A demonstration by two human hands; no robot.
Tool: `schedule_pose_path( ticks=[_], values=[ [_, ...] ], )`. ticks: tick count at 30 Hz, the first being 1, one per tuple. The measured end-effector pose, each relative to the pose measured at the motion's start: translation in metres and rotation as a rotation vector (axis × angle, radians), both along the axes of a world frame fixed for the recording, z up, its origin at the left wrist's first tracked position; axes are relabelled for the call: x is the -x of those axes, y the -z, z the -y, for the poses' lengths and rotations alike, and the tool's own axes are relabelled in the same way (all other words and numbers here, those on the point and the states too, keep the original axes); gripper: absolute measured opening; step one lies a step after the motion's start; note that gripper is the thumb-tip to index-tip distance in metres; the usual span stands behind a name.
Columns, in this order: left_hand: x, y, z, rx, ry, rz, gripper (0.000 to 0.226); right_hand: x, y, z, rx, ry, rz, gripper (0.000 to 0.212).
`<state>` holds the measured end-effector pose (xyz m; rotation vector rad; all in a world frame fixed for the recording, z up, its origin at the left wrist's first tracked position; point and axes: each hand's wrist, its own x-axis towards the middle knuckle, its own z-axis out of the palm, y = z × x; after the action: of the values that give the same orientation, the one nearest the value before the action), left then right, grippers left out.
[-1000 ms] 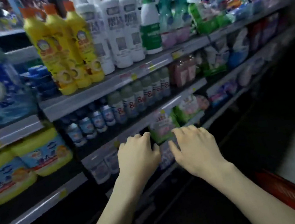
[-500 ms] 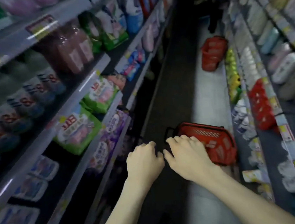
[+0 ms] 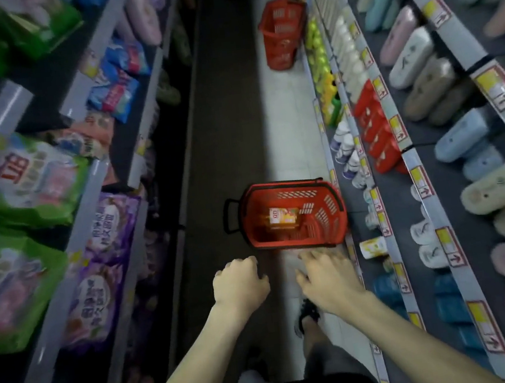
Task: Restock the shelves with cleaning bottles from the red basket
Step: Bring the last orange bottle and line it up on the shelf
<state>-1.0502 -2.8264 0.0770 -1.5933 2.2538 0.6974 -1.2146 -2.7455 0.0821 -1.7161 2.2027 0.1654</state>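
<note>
Two shelf runs flank a narrow aisle w/ tiled floor [image 3: 294,129]. Red basket [image 3: 291,215] sits on floor, one bottle [image 3: 283,217] inside. Left hand [image 3: 239,284] loosely curled, right hand [image 3: 328,277] spread; both empty, just short of basket.

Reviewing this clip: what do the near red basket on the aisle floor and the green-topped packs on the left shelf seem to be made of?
The near red slotted basket looks like rigid moulded plastic with a matte finish: its walls carry regular vent slots and a black handle sits at its end. The green-topped printed packs appear to be soft glossy plastic film, judging by their sheen and puffy, creased shape, though motion blur leaves that uncertain.
</note>
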Motion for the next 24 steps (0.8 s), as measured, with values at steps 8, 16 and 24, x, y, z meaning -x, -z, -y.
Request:
schedule_pose_path(
  ticks=[8, 16, 24],
  values=[
    [0.097, 0.041, 0.059, -0.100, -0.057, 0.031, 0.030, 0.090, 0.054, 0.069, -0.124, -0.090, 0.002, 0.044],
    [0.152, 0.083, 0.109, -0.195, -0.075, 0.088, 0.034, 0.147, 0.095, 0.132, -0.281, -0.147, 0.026, 0.041],
    [0.170, 0.151, 0.183, -0.276, -0.046, 0.137, 0.037, 0.165, 0.159, 0.209, -0.383, -0.219, 0.016, 0.042]
  ],
)
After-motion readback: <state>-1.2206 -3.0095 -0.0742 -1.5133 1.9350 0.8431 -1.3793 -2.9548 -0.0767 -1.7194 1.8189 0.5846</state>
